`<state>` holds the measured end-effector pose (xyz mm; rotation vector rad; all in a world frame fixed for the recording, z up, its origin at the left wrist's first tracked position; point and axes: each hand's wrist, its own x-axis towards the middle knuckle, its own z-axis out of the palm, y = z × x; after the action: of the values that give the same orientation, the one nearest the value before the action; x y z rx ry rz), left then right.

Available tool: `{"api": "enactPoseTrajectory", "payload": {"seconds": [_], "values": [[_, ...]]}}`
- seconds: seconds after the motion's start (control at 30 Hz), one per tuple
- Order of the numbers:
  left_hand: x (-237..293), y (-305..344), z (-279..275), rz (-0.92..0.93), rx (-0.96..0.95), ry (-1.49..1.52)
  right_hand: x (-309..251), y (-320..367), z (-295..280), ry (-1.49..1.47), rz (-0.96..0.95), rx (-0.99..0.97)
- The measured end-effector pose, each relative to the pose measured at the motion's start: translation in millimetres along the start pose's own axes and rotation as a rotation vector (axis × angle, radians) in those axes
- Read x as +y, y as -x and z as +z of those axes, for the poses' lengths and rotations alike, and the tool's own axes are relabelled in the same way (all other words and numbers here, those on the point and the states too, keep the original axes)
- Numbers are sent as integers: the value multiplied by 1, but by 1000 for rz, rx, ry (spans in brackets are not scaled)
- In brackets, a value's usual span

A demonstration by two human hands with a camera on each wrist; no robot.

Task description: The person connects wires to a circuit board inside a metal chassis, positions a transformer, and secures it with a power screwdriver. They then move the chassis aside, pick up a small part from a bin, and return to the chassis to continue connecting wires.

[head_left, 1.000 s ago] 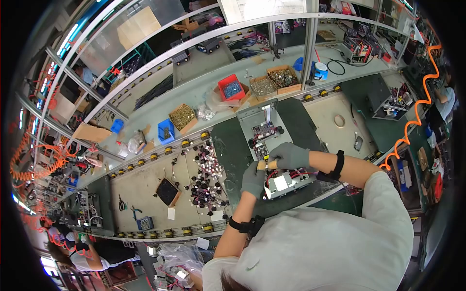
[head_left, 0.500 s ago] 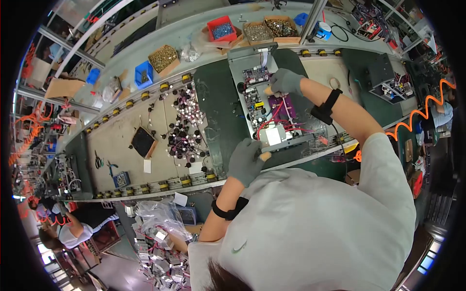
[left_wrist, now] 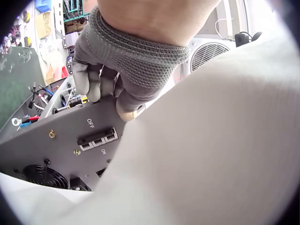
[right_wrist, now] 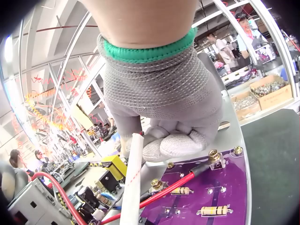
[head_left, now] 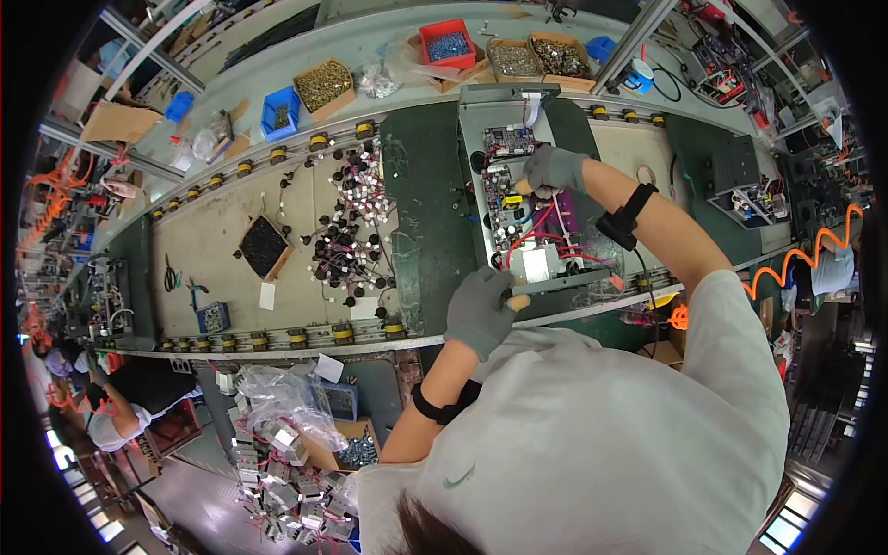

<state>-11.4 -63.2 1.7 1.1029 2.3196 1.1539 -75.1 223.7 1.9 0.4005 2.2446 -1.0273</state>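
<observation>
An open metal chassis (head_left: 474, 217) with circuit boards lies in front of me. My gloved left hand (head_left: 479, 313) grips the corner of its near end panel (left_wrist: 61, 140), fingers over the top edge and thumb on the outer face. That panel carries OFF and ON markings and a fan grille. My gloved right hand (head_left: 553, 171) is above the boards, its fingers curled at the upper end of a white sleeve (right_wrist: 133, 183) with a red bit at the tip. Below it, a red cable (right_wrist: 164, 196) crosses a purple circuit board (right_wrist: 197, 204).
Loose wired connectors (head_left: 351, 231) spread left of the dark green mat (head_left: 421, 213), beside a box of black parts (head_left: 266, 245). Screw bins, including a red one (head_left: 447, 44) and a blue one (head_left: 279, 115), stand on the far shelf. Another unit (head_left: 747, 180) stands to the right.
My hands were close together over the chassis and have parted. The left went to the near end panel, the right farther out over the boards. The head view has also shifted.
</observation>
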Motion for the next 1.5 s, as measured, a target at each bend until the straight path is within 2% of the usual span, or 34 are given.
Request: {"api": "enactPoseTrajectory", "payload": {"seconds": [0.1, 0.27, 0.5, 0.6, 0.8, 0.87, 1.0, 1.07, 1.1, 1.2, 1.27, 1.4, 1.47, 1.5], "values": [[1, 0, -1, 15, 3, -2, -3, 1, -1, 33, 8, -11], [1, -3, -4, 39, -21, 53, 4, -2, 0, -160, 43, 7], [-10, -9, -1, 103, -26, 148, 5, -4, 1, -105, 54, -5], [-20, -14, 11, 187, 2, 219, 5, -8, -3, -91, 50, -39], [-26, -22, 5, 183, -136, 322, -3, -6, -6, -160, 157, -70], [-27, -23, 5, 106, -260, 320, -9, -6, -8, 13, 101, -58], [-28, -24, 6, 88, -289, 327, 0, -1, 0, -84, 64, 0], [-27, -25, 5, 81, -305, 322, 5, 1, 3, -284, 181, 37], [-28, -25, 6, 79, -305, 331, 5, 1, 3, -282, 189, 34], [-30, -26, 7, 88, -342, 311, -7, 0, 0, -221, 247, 73], [-32, -27, 7, 113, -341, 323, -26, -4, -7, 52, 263, -4], [-33, -26, 8, 126, -314, 356, -26, -9, -12, 29, 373, -55], [-33, -26, 8, 113, -336, 350, -9, -9, -10, -233, 346, -44], [-33, -26, 9, 111, -333, 354, -6, -7, -9, -229, 347, -47]]}}
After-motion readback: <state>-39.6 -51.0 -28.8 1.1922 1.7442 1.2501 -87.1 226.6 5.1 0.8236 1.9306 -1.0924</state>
